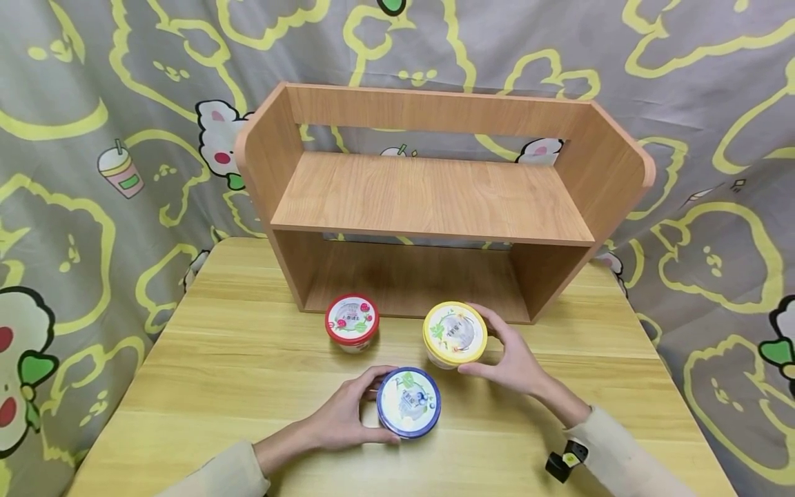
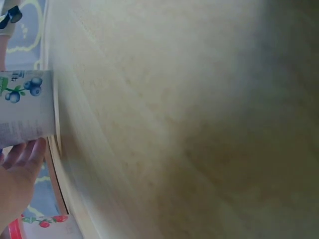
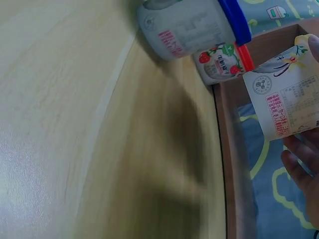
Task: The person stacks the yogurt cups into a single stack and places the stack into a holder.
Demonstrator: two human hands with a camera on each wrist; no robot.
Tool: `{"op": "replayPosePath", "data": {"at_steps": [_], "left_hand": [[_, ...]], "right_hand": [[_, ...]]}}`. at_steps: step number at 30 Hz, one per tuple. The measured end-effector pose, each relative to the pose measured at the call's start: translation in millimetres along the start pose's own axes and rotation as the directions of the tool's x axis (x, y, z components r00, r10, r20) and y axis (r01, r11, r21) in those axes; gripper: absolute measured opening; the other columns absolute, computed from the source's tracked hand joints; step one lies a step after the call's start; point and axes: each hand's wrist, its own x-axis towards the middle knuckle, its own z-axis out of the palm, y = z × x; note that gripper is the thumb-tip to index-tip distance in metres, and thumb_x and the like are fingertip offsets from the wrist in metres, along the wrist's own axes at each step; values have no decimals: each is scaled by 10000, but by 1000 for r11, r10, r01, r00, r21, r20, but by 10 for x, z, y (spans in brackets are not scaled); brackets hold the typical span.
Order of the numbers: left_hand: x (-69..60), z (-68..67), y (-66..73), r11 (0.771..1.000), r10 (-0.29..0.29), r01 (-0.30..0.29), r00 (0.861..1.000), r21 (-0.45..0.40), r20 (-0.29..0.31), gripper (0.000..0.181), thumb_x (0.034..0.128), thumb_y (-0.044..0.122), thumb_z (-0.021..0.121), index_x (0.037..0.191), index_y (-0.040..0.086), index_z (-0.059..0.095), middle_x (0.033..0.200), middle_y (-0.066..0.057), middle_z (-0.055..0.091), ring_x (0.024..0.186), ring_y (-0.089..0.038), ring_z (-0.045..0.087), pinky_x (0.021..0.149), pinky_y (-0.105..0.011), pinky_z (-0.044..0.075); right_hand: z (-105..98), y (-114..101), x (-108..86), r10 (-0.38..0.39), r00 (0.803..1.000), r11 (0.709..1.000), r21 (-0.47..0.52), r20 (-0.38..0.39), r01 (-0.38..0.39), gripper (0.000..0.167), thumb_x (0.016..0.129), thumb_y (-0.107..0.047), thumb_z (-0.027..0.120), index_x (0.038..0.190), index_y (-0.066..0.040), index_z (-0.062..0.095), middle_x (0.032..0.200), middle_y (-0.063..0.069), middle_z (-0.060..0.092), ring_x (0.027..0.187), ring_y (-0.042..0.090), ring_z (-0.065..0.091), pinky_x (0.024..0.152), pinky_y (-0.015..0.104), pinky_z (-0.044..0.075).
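My left hand (image 1: 344, 414) grips a blue-lidded cup (image 1: 408, 403) from its left side; the left wrist view shows the fingers (image 2: 31, 154) against this cup's blueberry-printed wall (image 2: 30, 107). A yellow-lidded cup (image 1: 455, 333) is held by my right hand (image 1: 512, 355) from the right. In the right wrist view that cup (image 3: 286, 92) is tilted and off the table, with fingers (image 3: 301, 159) under its side. Behind the blue-lidded cup, a red-lidded cup (image 1: 352, 320) stands upright on the table at the shelf's front edge, touched by neither hand.
A two-level wooden shelf (image 1: 435, 197) stands at the back of the wooden table (image 1: 205, 386). A patterned curtain (image 1: 155, 83) hangs behind and at both sides. A small black device (image 1: 566, 461) is at the right sleeve.
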Motion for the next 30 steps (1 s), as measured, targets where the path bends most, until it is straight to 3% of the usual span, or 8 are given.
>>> {"op": "replayPosePath", "data": {"at_steps": [14,21,30], "left_hand": [[2,8,-17,1000,7,-7,1000,-24,-1,919,772,344,958,1521,231,438,1432,2,648,1265,-82,638,1108,-295,575],[13,4,-17,999,12,-12,1000,-32,4,919,777,325,957,1525,230,433,1442,-1,640,1275,-86,631,1114,-291,570],[6,4,-32,999,13,-13,1000,-35,2,921,777,359,953,1526,229,433,1468,-7,631,1301,-96,634,1132,-297,559]], "right_hand": [[-64,-208,-76,-91,996,995,47,24,89,1084,648,-93,994,1581,-143,444,1500,134,609,1349,-25,544,1085,171,507],[-39,-282,-94,-140,989,986,92,39,136,1092,634,-106,998,1576,-108,446,1469,124,635,1331,18,577,1075,229,528],[3,-400,-130,-148,986,984,106,75,140,1091,640,-165,1006,1577,-126,447,1504,95,621,1356,54,581,1101,265,532]]}}
